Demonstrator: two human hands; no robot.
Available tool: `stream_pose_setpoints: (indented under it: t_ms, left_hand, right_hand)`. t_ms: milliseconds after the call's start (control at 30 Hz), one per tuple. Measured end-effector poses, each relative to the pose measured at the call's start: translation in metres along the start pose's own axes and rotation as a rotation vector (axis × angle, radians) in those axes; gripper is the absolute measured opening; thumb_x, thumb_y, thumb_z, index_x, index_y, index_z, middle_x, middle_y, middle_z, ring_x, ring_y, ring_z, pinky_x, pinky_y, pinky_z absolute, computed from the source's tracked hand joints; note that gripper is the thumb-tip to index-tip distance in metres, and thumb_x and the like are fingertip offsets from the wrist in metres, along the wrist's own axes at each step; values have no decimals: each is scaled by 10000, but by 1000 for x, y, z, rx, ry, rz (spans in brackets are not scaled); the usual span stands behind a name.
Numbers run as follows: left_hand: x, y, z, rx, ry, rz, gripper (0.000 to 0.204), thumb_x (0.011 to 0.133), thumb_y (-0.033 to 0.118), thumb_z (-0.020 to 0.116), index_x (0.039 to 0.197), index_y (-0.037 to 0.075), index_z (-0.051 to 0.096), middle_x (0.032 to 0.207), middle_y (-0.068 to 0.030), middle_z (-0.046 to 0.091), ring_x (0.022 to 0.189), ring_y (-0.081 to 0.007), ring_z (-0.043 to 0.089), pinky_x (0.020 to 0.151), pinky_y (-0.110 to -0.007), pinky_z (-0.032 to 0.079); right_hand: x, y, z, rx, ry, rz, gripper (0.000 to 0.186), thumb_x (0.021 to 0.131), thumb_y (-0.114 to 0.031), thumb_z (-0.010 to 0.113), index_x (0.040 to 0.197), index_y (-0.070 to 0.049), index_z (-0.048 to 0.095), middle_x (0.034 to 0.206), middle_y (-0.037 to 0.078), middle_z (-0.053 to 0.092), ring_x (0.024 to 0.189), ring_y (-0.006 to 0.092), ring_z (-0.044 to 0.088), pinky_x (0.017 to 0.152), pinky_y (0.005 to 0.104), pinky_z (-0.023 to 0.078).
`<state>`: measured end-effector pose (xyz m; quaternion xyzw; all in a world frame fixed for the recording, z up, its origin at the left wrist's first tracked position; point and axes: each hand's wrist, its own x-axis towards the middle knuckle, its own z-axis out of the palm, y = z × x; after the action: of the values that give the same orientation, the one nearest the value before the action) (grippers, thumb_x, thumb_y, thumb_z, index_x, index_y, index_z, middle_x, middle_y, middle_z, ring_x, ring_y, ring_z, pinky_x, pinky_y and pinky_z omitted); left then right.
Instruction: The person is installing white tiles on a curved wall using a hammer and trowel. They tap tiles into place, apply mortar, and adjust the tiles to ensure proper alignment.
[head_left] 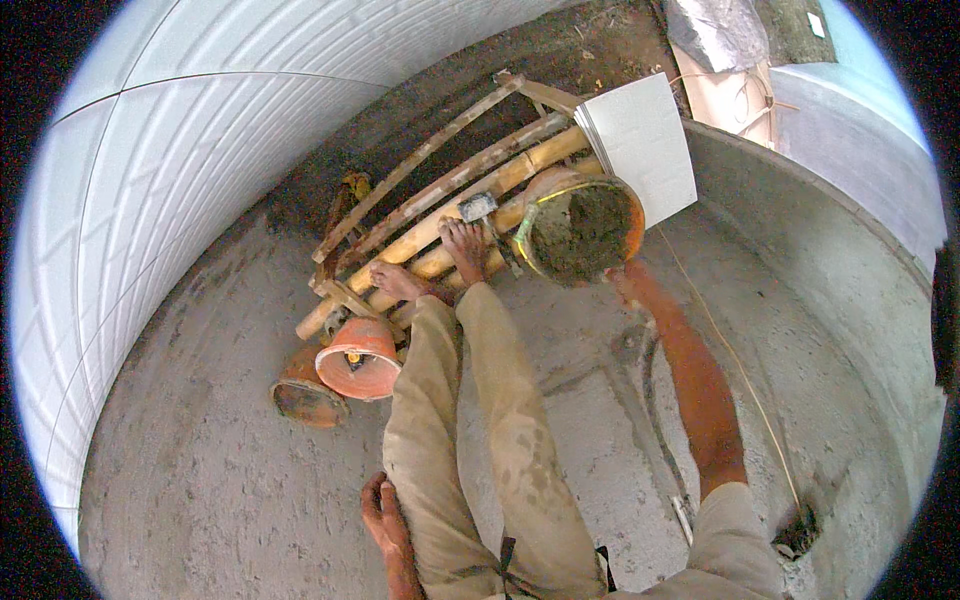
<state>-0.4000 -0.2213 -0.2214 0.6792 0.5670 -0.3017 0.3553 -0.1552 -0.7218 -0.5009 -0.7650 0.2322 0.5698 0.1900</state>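
Note:
My right hand (pixel 630 287) is at the near right rim of an orange bucket (pixel 636 235) filled with grey mortar (pixel 580 228). Its fingers look curled, but what they grip is too small to make out. Beside my left thigh hangs my left hand (pixel 384 512), fingers loosely extended and nothing in it. My bare feet (pixel 400 281) rest on thick bamboo poles (pixel 435 232) of a wooden frame. A hammer (pixel 478 207) with a metal head lies by my right foot, next to the bucket.
Two more orange buckets, one tipped toward me (pixel 360 382) and one dirty (pixel 300 385), are left of my feet. White sheets (pixel 640 150) lean at the frame's far end. A ribbed white wall (pixel 200 150) runs along the left, a grey wall (pixel 800 200) along the right. A string (pixel 725 345) crosses the right side.

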Motion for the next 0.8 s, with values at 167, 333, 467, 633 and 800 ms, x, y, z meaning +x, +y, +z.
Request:
stream_pose_setpoints:
  t_ms: [167,333,467,633,800]
  left_hand:
    - [4,25,3,-74,-57,-5,415,976,279,576,1235,-43,618,1188,-167,654,1109,-270,580,998,-400,442]
    - [-1,3,-3,-48,-11,8,404,978,285,579,1223,-33,621,1181,-150,655,1104,-258,579,1003,-391,437]
    - [-2,11,1,-142,-22,-38,389,978,280,583,1215,-25,625,1176,-143,657,1097,-255,583,1002,-388,439]
    - [10,-6,0,-117,-22,-58,371,976,273,591,1209,-14,628,1151,-128,661,1063,-246,590,979,-386,450]
    - [4,6,-1,-215,-16,-99,347,966,252,607,1195,-6,636,1117,-113,669,1044,-235,594,956,-378,459]
  right_hand:
    - [23,29,-74,421,-328,219,321,1003,-356,554,902,-56,608,705,95,632,535,191,598,438,349,473]
    - [-61,-49,-60,-121,-166,131,342,991,-370,550,930,-42,622,727,104,638,556,222,613,486,362,486]
    - [-71,-52,-29,-57,-81,13,306,979,-336,552,1047,-46,622,793,122,656,562,250,623,508,384,504]
    - [34,5,26,493,-141,87,316,989,-291,540,1170,-37,590,835,131,659,537,231,594,486,370,507]
    - [52,4,-17,749,-434,142,319,1034,-285,495,1168,-7,576,805,111,647,497,143,536,428,293,478]
